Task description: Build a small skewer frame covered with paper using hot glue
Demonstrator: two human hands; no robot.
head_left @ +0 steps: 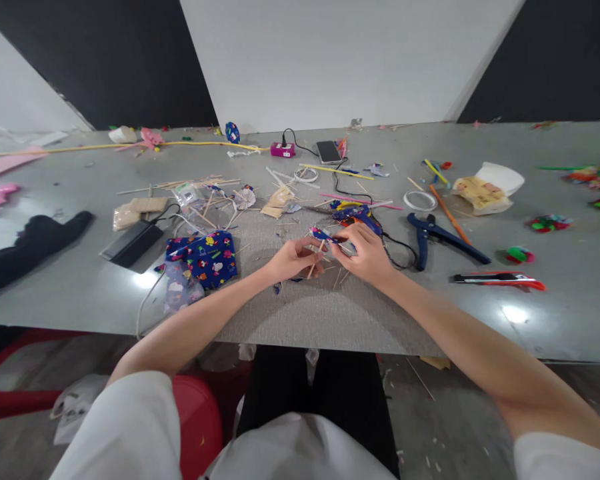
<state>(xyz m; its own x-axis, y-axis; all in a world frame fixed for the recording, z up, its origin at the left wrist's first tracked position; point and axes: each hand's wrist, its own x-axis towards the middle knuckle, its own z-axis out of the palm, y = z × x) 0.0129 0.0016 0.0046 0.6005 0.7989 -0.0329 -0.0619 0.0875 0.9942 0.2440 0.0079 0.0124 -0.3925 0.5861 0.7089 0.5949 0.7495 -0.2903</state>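
Observation:
Both my hands meet over a grey woven mat [325, 313] at the middle of the table. My left hand [294, 259] is closed in a pinch on a thin wooden stick [314, 263] that slants down toward me. My right hand [364, 253] is closed on a small piece of blue patterned fabric [324, 235] fixed at the top of that stick. Several loose wooden sticks lie on the mat around my hands. A glue gun [353, 215] rests just beyond my right hand, with its black cord looping to the right.
Blue patterned cloth [206, 257] lies left of my hands beside a black power bank [133, 243]. Blue cutting pliers [443, 237] and a red utility knife [500, 281] lie to the right. Tape rolls [420, 200], a phone [329, 152], sticks and scraps litter the far side.

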